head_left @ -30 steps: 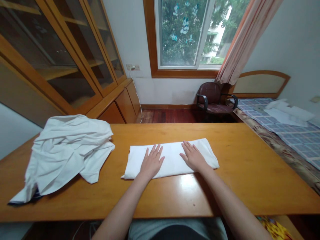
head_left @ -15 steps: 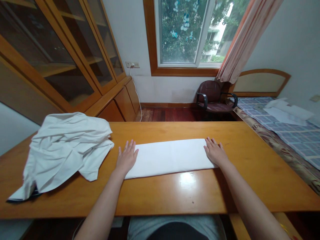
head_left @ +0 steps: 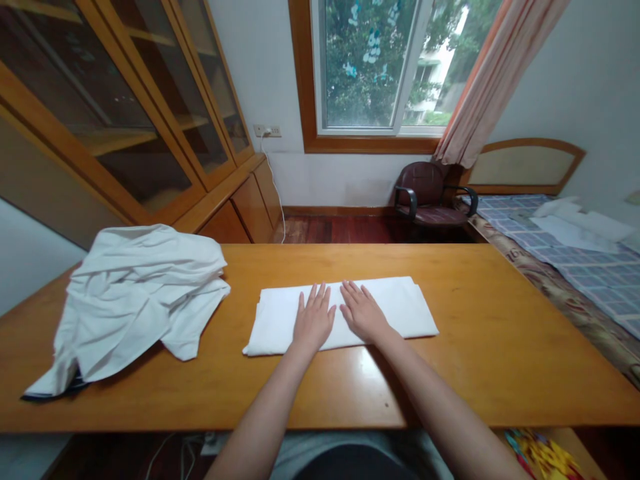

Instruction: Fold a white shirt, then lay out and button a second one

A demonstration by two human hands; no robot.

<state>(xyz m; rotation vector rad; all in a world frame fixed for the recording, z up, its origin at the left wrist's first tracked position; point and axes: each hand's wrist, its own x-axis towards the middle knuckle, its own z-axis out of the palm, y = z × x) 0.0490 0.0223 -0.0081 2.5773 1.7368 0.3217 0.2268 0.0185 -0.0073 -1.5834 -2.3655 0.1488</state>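
A white cloth folded into a long flat strip (head_left: 275,323) lies across the middle of the wooden table. My left hand (head_left: 314,319) rests flat on it, just left of its centre, fingers spread and pointing away from me. Close beside it, my right hand (head_left: 364,312) also lies palm down on the cloth, fingers extended and angled to the left. Neither hand grips the fabric. Further left on the table sits a crumpled heap of white cloth (head_left: 145,293) with a dark edge at its near corner.
The wooden table (head_left: 480,340) spans the view. An open drawer holding yellow and red items (head_left: 543,453) is below its front edge at right. Behind stand a glass-door cabinet (head_left: 200,180), a dark red armchair (head_left: 425,193) and a bed with a checked cover (head_left: 575,267).
Both hands have moved inward from the two ends of the folded cloth to its middle. The drawer's colourful contents now show more at lower right. The crumpled cloth stays put.
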